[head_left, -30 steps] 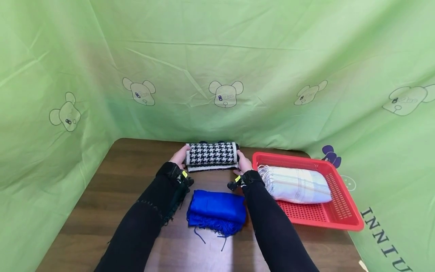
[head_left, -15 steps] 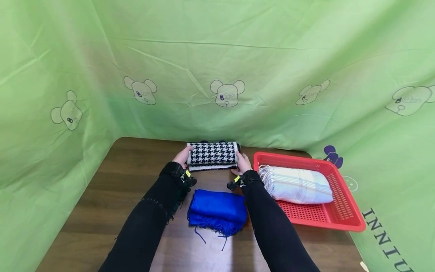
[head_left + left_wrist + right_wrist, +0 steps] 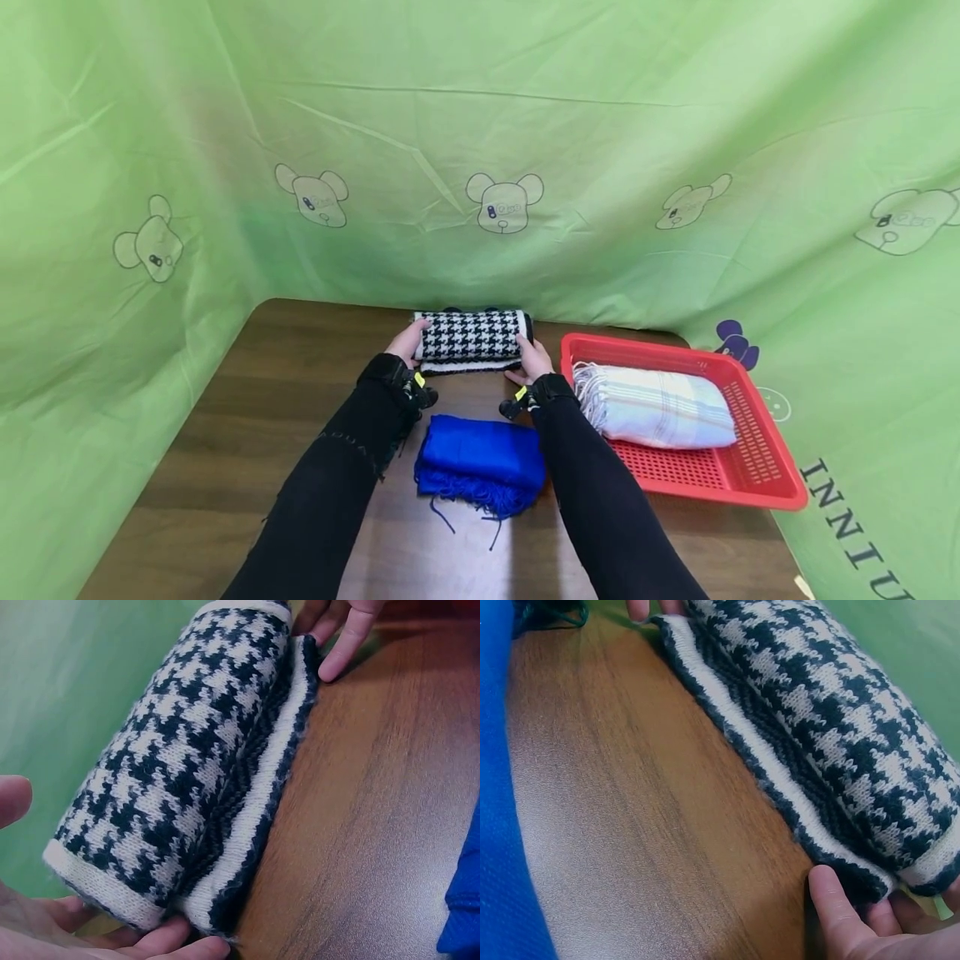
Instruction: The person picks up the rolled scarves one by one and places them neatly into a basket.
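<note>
A black-and-white houndstooth knit scarf [image 3: 471, 336] lies rolled up at the back of the table, a flat striped flap showing along its near side. My left hand [image 3: 407, 340] holds the roll's left end; in the left wrist view its fingers [image 3: 161, 937] reach under the end and touch the flap. At the other end my right hand [image 3: 535, 360] grips the scarf. Its thumb [image 3: 829, 889] is at the flap's corner in the right wrist view, the other fingers partly hidden under the roll. Closer to me, between the forearms, lies a folded blue fringed scarf [image 3: 480, 458].
On the right stands a red plastic basket [image 3: 780, 467] with a folded white, pale-striped fringed cloth [image 3: 660, 407] in it. A green curtain [image 3: 405, 258] hangs close behind the wooden table [image 3: 225, 433].
The left hand has shifted slightly right, its thumb reaching further over the roll's end. My right hand has moved slightly left along its end. The blue scarf and basket stay put.
</note>
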Demonstrator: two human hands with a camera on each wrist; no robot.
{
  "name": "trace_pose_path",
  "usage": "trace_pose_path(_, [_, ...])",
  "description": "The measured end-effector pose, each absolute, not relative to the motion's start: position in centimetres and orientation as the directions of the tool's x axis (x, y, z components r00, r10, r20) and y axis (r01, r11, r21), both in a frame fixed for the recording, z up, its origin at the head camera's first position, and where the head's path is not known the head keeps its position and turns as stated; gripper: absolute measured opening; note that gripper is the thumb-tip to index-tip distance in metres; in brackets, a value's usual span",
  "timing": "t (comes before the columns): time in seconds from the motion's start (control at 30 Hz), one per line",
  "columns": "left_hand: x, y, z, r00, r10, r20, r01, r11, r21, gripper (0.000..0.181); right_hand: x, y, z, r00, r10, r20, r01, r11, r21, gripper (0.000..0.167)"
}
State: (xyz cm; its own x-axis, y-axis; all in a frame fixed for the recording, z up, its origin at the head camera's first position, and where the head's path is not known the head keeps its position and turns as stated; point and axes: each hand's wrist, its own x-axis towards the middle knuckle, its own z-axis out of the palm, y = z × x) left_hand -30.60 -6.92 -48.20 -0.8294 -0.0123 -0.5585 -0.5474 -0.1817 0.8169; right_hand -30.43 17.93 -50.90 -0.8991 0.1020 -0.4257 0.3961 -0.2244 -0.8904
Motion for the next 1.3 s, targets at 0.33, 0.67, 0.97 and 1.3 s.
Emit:
trace_pose_path(0.33, [-30.5, -6.8, -47.7, -0.841, 0.002, -0.541, -0.530, -0.202, 0.824, 0.074, -30.7, 18.0, -50.4, -0.889, 0.089, -0.450, 0.411, -0.282, -0.867, 0.068])
trace_pose_path(0.67, [-31.1, -6.8, -47.5, -0.835, -0.016, -0.551, -0.535, -0.212, 0.818, 0.077, -30.0, 17.5, -48.7, -0.903, 0.090, -0.419, 0.389, -0.239, -0.890, 0.064])
trace_pose_path(0.97, [-31.2, -7.0, -48.1, -0.824, -0.005, -0.567, -0.563, -0.115, 0.819, 0.083, -28.8, 17.2, -47.2, -0.906, 0.089, -0.414, 0.386, -0.226, -0.894, 0.058])
trace_pose_path(1.3, [-31.7, -6.7, -49.0, -0.826, -0.031, -0.563, -0.558, -0.104, 0.824, 0.080, -30.5, 17.5, -50.8, -0.899, 0.145, -0.413, 0.383, -0.195, -0.903, 0.053])
